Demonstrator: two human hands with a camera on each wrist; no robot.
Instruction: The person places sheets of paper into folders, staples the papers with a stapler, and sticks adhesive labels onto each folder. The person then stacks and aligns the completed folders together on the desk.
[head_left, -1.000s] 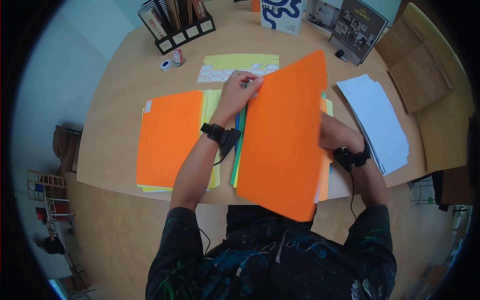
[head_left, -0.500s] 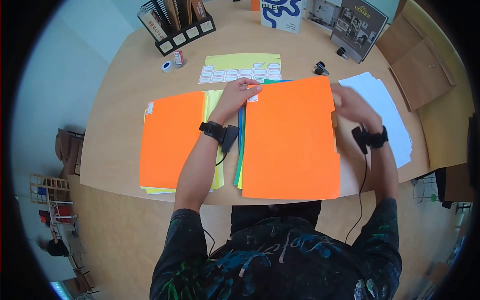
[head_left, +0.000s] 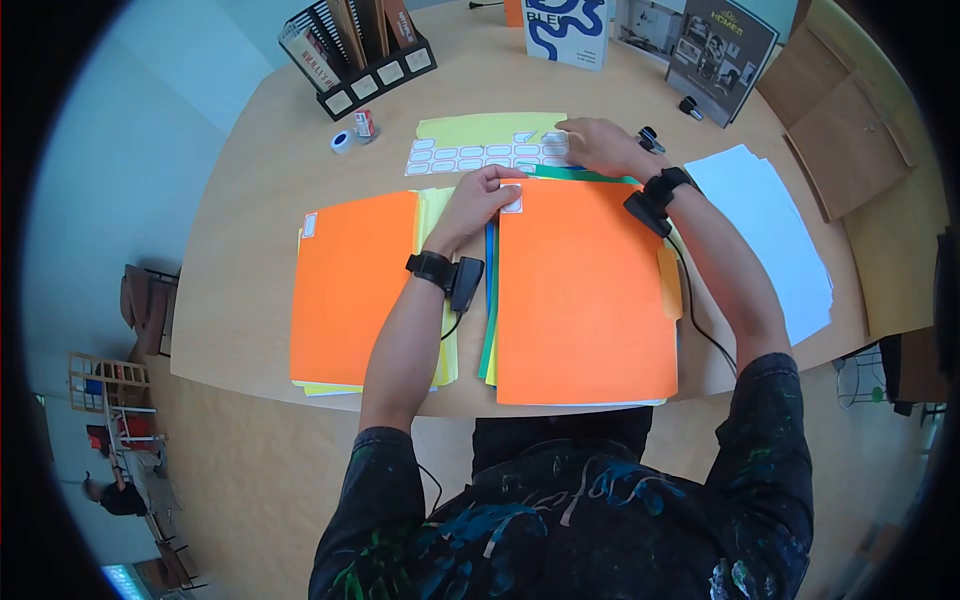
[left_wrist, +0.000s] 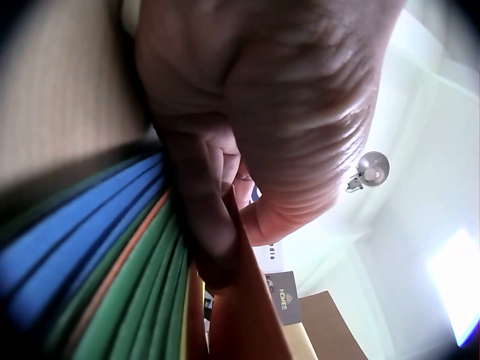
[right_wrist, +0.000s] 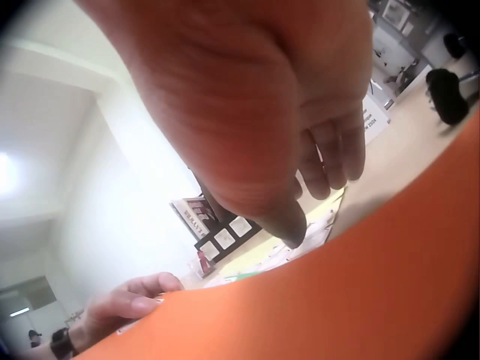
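My left hand pinches the upper left corner of an orange folder, close to a white label on it. That folder lies on top of a stack with green and blue folders, whose edges fan out under the hand in the left wrist view. Beyond the stack lies a sheet of labels with a yellow-green upper part. My right hand reaches over the sheet's right end, its fingers extended and holding nothing in the right wrist view.
On the left is another folder stack topped by an orange folder. White papers lie at the right. Farther back are a black book holder, a tape roll, standing books and black clips.
The orange folder, earlier tilted up, now lies flat on the stack. My right hand has come from behind it, past its right edge, to the label sheet. My left hand stays at the corner.
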